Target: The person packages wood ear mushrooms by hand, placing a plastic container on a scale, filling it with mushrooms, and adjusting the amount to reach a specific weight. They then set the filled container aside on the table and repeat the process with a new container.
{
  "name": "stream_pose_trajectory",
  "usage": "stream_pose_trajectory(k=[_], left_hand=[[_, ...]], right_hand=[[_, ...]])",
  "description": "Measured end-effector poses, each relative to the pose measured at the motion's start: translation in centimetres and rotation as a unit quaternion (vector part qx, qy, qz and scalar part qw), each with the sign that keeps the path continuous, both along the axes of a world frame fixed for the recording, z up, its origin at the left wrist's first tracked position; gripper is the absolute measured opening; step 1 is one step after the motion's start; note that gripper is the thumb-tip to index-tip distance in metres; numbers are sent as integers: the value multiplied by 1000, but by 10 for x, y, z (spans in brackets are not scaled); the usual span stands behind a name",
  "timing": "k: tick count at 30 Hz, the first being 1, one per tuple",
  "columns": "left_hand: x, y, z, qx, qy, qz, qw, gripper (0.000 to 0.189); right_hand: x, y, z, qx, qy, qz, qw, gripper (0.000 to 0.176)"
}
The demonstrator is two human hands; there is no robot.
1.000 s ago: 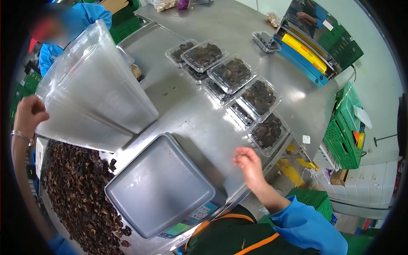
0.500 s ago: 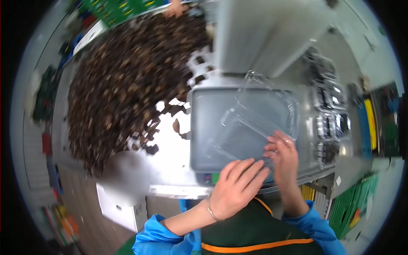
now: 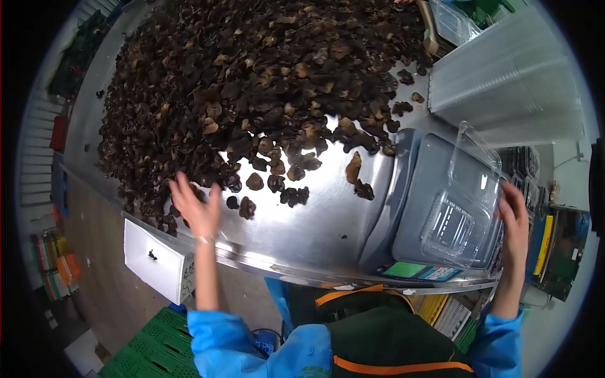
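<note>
The left hand (image 3: 195, 211) was open, fingers spread, at the near edge of the dried black fungus pile (image 3: 252, 82), which spread from its twelve o'clock. The right hand (image 3: 513, 217) was also open, its fingers resting against the right edge of a clear clamshell box (image 3: 463, 208). The box lay open on the scale (image 3: 416, 189), at the hand's nine o'clock. A stack of clear trays (image 3: 510, 82) stood at the scale's one o'clock.

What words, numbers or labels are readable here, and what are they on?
No text can be read anywhere.
scale: the green display is too blurred to show any digits.
keypad: the markings are too small to read.
clear plastic box: no label shows.
white box: no print is visible.
</note>
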State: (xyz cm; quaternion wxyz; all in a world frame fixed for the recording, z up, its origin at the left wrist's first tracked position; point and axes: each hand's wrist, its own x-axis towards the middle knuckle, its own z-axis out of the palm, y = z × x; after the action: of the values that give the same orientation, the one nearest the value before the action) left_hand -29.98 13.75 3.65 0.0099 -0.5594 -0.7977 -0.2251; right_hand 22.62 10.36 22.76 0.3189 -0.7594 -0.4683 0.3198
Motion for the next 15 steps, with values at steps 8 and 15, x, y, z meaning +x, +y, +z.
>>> stream_pose_trajectory(k=[8,15], left_hand=[[21,98,-16,-87,-291,-122,945,98],[61,80,10,-115,-645,-215,725,82]], right_hand=[[-209,179,-94,-325,242,108,908,57],[-302,179,-121,-432,415,7,801,51]])
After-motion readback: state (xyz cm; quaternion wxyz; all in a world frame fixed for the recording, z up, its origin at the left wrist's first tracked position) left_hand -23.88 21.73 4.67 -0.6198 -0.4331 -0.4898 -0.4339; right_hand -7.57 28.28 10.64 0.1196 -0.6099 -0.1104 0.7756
